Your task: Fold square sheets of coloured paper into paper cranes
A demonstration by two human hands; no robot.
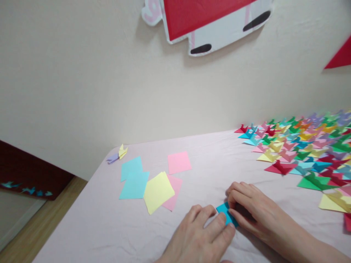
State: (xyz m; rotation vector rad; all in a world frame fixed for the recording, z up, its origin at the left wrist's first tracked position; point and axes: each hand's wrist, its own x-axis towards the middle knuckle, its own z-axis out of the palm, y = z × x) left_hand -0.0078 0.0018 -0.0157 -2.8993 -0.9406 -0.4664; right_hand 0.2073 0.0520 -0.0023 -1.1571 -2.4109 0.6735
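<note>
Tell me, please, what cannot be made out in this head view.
Small blue folded paper: head view, mostly covered by left hand and right hand; its folds hidden.
Colourful folded paper figures: head view, far rows blurred, right edge cuts them.
Red and white paper wall cutout: head view, cut by top edge.

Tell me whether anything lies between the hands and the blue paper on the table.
Nothing visible does. The left hand and the right hand both touch the blue paper directly. The loose coloured squares lie apart to the left, the folded paper figures apart to the right.
</note>
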